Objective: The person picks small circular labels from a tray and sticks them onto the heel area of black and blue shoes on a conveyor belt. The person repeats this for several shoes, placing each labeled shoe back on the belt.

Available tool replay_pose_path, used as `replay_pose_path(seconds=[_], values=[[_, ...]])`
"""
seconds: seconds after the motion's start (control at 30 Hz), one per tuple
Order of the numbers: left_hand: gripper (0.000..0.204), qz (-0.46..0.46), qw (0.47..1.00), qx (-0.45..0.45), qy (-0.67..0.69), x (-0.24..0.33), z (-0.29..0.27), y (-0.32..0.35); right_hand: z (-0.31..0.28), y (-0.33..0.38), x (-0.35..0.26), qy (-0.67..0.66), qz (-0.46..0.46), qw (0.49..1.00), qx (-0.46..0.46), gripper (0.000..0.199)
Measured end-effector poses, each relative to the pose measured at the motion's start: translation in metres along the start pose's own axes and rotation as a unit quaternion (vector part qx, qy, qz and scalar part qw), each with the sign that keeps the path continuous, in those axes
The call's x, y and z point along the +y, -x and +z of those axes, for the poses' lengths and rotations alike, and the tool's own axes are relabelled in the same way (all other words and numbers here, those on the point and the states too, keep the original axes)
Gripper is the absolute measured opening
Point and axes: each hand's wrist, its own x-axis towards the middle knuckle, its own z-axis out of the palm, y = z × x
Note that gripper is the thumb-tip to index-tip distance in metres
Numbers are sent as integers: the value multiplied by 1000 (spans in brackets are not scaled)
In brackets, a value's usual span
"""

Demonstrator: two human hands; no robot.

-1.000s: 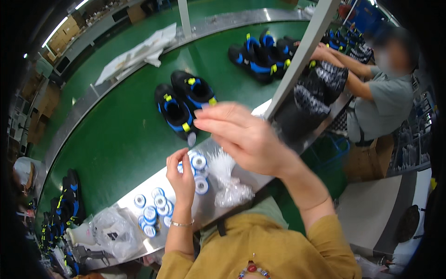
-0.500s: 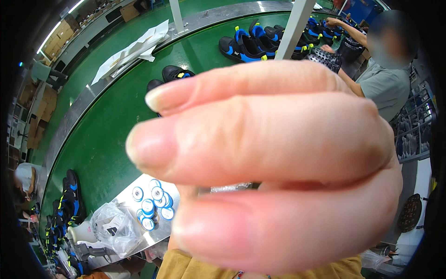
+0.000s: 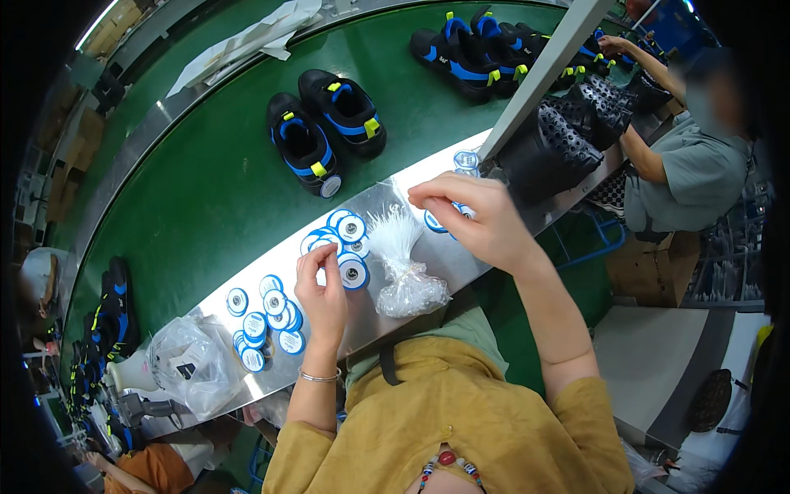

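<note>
Round tags [image 3: 352,228], white with blue rims, lie in a loose heap on the shiny metal desk [image 3: 461,255], just beyond the fingertips of the left hand [image 3: 321,292]. That hand's grip is pinched nearly shut, thumb against forefinger, at the near edge of the heap; whether a tag or a thin tie sits between the fingers I cannot tell. A thin bracelet [image 3: 317,377] circles its wrist.

To the right of that grip lies a clear bag of white plastic ties [image 3: 403,263], the ties fanning out of its neck toward the far side. Past the bag, the right hand [image 3: 481,218] hovers with fingers curled down and closed together; a few more tags show just beneath and beside it, but what it grips, if anything, is hidden by the fingers.

To the left of the left hand a second cluster of tags [image 3: 267,317] is spread on the desk, and further left sits a crumpled clear plastic bag [image 3: 193,362].

Beyond both hands, across the desk's far edge, a pair of black and blue shoes [image 3: 325,128] with yellow tabs stands on the green conveyor belt [image 3: 189,189]. More such shoes [image 3: 469,49] sit farther along the belt, to the right of the pair.

Off to the right of the right hand, another person in a grey shirt [image 3: 691,173] is seated with arms reaching toward black perforated shoes [image 3: 576,123].
</note>
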Motion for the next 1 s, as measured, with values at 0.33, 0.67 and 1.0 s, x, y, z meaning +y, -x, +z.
replay_pose_path(seconds=[0.33, 0.67, 1.0], values=[[15, 117, 989, -58, -67, 15, 29, 13, 70, 2, 100, 197, 138, 968, -71, 23], [23, 180, 972, -102, -113, 10, 40, 19, 72, -7, 113, 51, 271, 958, -77, 24], [25, 207, 963, -109, -136, 7, 48, 18, 101, -12, 126, 202, 193, 953, -119, 23]])
